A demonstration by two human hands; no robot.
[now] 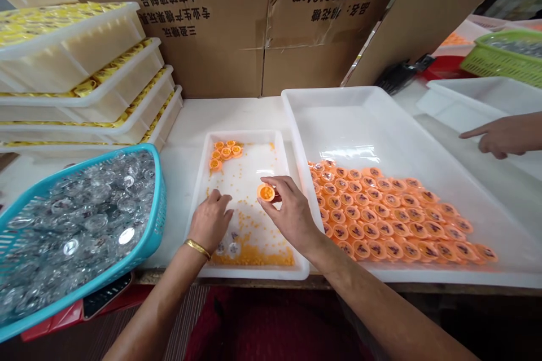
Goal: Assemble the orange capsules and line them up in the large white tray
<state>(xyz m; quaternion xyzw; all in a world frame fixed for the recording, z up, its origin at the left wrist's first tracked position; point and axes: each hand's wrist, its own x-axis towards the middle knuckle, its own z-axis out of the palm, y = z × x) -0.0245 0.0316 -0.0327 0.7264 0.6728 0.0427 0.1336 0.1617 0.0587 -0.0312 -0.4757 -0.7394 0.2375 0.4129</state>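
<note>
My right hand [290, 211] grips a small round orange cup [266, 193] between thumb and fingers, with yellow-orange pellets inside it. It is held above a shallow white tray [249, 273]. My left hand [212, 217], with a gold bracelet at the wrist, hovers over the tray's left side; its fingers are loosely curled, thumb and forefinger apart, and nothing shows between them. Several filled orange cups [226, 152] stand in the tray's far left corner. Loose pellets [254, 256] lie heaped along its near edge, and clear plastic caps [234, 249] rest beside them.
On the left, a blue basket [158, 197] holds many clear caps, before stacked white trays [156, 87] of yellow pieces. A large white bin [339, 118] on the right contains rows of capped orange cups [381, 214]. Cardboard [220, 62] stands behind. Another person's hand [503, 134] points at far right.
</note>
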